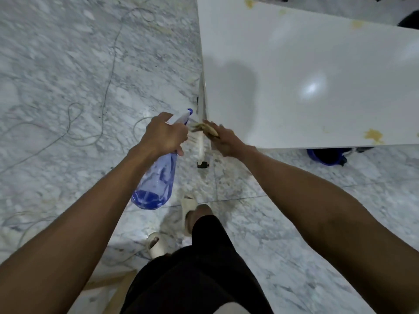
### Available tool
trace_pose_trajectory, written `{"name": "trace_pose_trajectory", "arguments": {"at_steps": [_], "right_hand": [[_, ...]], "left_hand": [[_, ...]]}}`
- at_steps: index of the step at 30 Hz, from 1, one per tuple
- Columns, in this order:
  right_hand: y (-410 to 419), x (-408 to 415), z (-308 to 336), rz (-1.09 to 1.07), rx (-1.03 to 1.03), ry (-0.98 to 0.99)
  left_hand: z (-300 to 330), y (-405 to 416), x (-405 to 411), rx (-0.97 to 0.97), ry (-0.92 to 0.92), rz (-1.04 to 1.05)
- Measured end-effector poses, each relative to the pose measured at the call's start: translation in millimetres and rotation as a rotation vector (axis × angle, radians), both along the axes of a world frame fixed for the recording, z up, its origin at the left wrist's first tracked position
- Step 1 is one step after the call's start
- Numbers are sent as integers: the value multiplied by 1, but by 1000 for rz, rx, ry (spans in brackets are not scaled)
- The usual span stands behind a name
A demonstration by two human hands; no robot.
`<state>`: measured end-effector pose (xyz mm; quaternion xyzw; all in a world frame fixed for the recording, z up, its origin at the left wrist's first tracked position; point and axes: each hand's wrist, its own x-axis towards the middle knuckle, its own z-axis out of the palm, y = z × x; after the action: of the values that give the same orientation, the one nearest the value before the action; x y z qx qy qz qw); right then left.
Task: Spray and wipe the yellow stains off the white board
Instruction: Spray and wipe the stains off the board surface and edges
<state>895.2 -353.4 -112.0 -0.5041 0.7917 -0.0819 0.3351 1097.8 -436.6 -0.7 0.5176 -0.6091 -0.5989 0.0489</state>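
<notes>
while the left hand (163, 134) grips a blue bottle (156, 177) by its trigger neck, nozzle toward the board (294, 75), the right hand (223, 141) clutches a stained cloth (207, 129) at the board's near corner. yellow stains (373, 135) dot its near and far edges.

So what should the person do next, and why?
Probably carry the bottle in the left hand toward the nearest stain and spray it. The right hand already holds the cloth at the board corner, and yellow stains remain along the near and far edges.
</notes>
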Motion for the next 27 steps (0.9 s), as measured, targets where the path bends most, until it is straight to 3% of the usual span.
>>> {"name": "trace_pose_trajectory", "arguments": {"at_steps": [5, 7, 10, 18, 27], "right_hand": [[-41, 4, 41, -532, -145, -745], [-57, -3, 38, -597, -139, -1046], [-79, -17, 37, -597, -16, -1304], [-82, -46, 50, -360, 312, -1388], [-28, -75, 63, -135, 441, -1396]], "left_hand": [[33, 1, -17, -40, -41, 147], [38, 1, -32, -52, -62, 220], [34, 6, -54, -51, -110, 344], [30, 64, -94, 27, -164, 740], [46, 158, -154, -19, -148, 976]]}}
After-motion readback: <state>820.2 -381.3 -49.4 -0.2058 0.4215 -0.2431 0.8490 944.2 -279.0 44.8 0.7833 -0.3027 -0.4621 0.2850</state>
